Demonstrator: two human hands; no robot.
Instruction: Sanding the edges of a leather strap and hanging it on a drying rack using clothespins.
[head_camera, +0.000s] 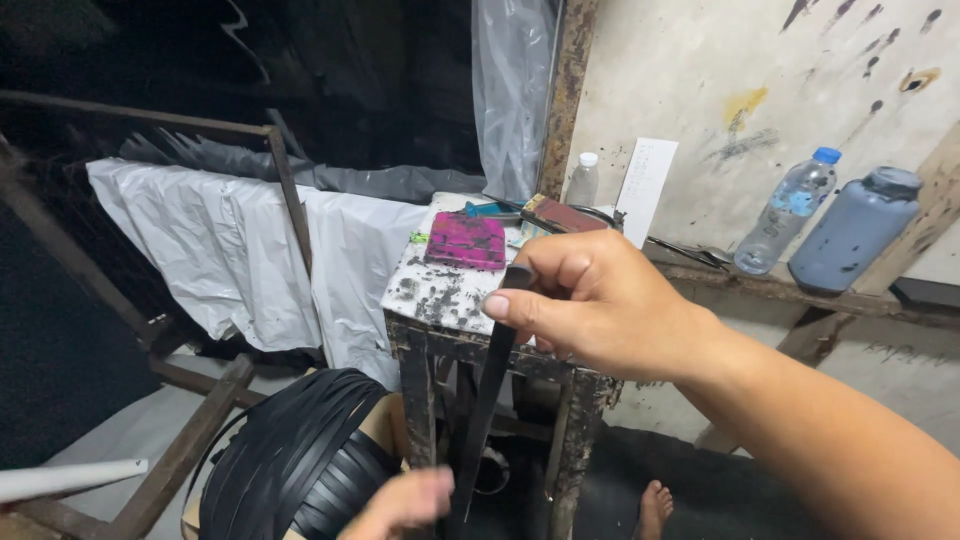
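Grip first: I see the right hand (590, 300) pinching the top end of a black strap (487, 400) between thumb and curled fingers, closed tight on it. Left hand (405, 500) sits at the strap's lower end, bottom edge of view, fingers loosely curled at it; looks like contact, but it's blurred, so I can't tell if it's actually clamped.

Strap orientation: long axis near vertical, slight lean, top end up-right at the right thumb, bottom end down-left at the left hand. It runs taut and straight, just in front of the small stained work stand (430, 300).

Hand pose: right forearm enters from the lower right, wrist bent so the knuckles face left, thumb on the near side of the strap. Left hand comes up from the bottom edge, palm roughly up.

Left to right, all relative to the stand:
- Far left of it: white plastic sheet (220, 250) draped over a rusty metal frame (285, 170).
- Lower left, near its leg: cardboard box (385, 425) holding a big bundle of black strapping (290, 460), coiled and spilling over the rim.
- On top of it: a pink-and-black pad (466, 240), a small clear bottle (583, 180) at the back.
- Right of it, on a wall ledge: clear water bottle with blue cap (790, 215), contents not readable; next to that a grey jug (855, 232), dark-looking inside.
- Below right: a bare foot (655, 505) on the floor.
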